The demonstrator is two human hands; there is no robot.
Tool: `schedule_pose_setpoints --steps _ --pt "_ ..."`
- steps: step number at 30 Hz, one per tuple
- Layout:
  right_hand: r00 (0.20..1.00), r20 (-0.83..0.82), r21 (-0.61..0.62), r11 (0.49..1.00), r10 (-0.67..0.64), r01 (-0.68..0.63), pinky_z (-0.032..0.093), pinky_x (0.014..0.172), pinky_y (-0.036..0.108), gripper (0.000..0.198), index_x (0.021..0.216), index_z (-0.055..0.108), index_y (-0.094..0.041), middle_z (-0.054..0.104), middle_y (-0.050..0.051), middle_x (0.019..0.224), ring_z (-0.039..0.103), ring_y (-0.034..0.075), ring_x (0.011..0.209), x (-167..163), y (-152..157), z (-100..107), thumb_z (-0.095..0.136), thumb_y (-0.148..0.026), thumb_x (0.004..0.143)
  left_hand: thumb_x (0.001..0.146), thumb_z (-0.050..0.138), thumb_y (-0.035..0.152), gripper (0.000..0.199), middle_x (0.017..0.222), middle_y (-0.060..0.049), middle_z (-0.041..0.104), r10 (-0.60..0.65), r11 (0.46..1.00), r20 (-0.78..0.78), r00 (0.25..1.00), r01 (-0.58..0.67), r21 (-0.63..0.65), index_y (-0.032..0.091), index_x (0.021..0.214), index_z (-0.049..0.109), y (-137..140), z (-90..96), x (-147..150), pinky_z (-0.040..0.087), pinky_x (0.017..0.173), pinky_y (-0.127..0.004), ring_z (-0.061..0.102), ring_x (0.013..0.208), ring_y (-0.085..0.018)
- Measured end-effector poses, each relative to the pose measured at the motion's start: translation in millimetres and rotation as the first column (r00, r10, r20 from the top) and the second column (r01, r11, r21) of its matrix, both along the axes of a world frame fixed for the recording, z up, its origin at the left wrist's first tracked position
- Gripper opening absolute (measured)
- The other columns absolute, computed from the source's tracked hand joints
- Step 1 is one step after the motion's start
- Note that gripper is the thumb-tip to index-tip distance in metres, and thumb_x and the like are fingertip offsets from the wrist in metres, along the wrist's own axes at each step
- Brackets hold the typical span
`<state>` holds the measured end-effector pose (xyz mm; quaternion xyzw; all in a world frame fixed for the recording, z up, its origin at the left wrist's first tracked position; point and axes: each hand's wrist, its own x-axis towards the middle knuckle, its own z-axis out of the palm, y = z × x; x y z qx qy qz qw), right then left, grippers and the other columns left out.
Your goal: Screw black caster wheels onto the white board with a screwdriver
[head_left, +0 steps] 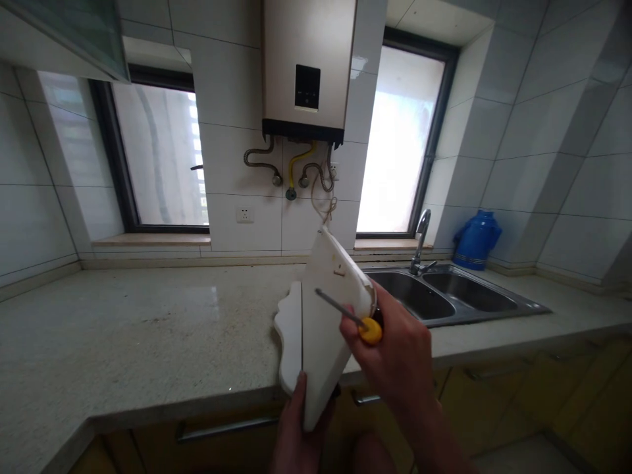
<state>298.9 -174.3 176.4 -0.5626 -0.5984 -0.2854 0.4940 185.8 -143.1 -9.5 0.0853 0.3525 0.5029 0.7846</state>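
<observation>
A white board-like piece (326,309) is held up at a slant over the counter's front edge. Joined to it or lying against it on the left is a flat white panel with a wavy edge (291,342); I cannot tell which. My left hand (301,421) is closed around the lower end of the white piece, thumb on its near side. In my right hand (390,342) is a screwdriver (370,330) with a yellow handle, its metal shaft pointing up and left across the board's face. Fingers of that hand also touch the board's right edge, partly hidden behind it.
A pale stone counter (148,329) runs along the tiled wall. To the right are a double steel sink (536,307) with a faucet (422,243) and a blue jug-like container (477,240). A water heater (309,52) with hoses hangs above, between two windows.
</observation>
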Motion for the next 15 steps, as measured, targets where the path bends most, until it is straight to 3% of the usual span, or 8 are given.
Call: schedule_pose_setpoints --steps 4,7,9,11,15 --pt "0.961 -0.262 -0.033 0.996 -0.085 0.079 0.047 0.058 0.030 0.046 0.102 0.079 -0.019 0.072 0.001 0.074 0.062 0.017 0.060 34.0 -9.0 0.8 0.067 -0.064 0.097 0.107 0.075 0.034 0.039 0.139 -0.015 0.082 -0.033 0.994 -0.218 0.975 0.055 0.094 0.016 0.141 0.072 6.0 27.8 -23.6 0.067 0.102 -0.037 0.079 0.127 -0.031" --pt "0.874 -0.459 -0.088 0.987 -0.159 0.133 0.046 0.060 0.032 0.055 0.094 0.079 -0.020 0.072 0.003 0.072 0.063 0.019 0.062 53.6 -10.8 -10.0 0.070 -0.074 0.091 0.109 0.071 0.047 0.041 0.138 -0.015 0.082 -0.030 0.963 -0.505 0.862 0.160 0.217 0.016 0.136 0.076 18.9 39.1 -31.9 0.062 0.113 -0.045 0.079 0.126 -0.033" --pt "0.790 -0.578 -0.145 0.978 -0.205 0.147 0.047 0.061 0.033 0.057 0.093 0.077 -0.019 0.071 0.003 0.071 0.065 0.020 0.064 66.9 -8.1 -23.9 0.073 -0.076 0.088 0.110 0.067 0.049 0.044 0.135 -0.018 0.083 0.003 0.923 -0.621 0.784 0.237 0.303 0.013 0.131 0.078 30.9 45.0 -32.8 0.061 0.113 -0.048 0.080 0.122 -0.035" --pt "0.693 -0.682 -0.215 0.970 -0.235 0.117 0.048 0.060 0.031 0.053 0.092 0.073 -0.019 0.067 0.001 0.069 0.063 0.018 0.062 79.6 -2.0 -42.4 0.074 -0.071 0.093 0.109 0.067 0.046 0.042 0.133 -0.018 0.083 0.035 0.893 -0.659 0.751 0.273 0.359 0.012 0.131 0.078 44.7 51.6 -32.1 0.061 0.113 -0.043 0.079 0.124 -0.033" --pt "0.486 -0.825 -0.370 0.926 -0.289 -0.078 0.050 0.057 0.023 0.049 0.091 0.066 -0.016 0.058 -0.006 0.068 0.053 0.008 0.055 92.8 17.4 -87.3 0.070 -0.062 0.107 0.109 0.065 0.041 0.041 0.135 -0.017 0.083 0.122 0.859 -0.764 0.634 0.318 0.401 0.011 0.136 0.075 77.3 63.4 -36.2 0.059 0.113 -0.038 0.079 0.129 -0.031"
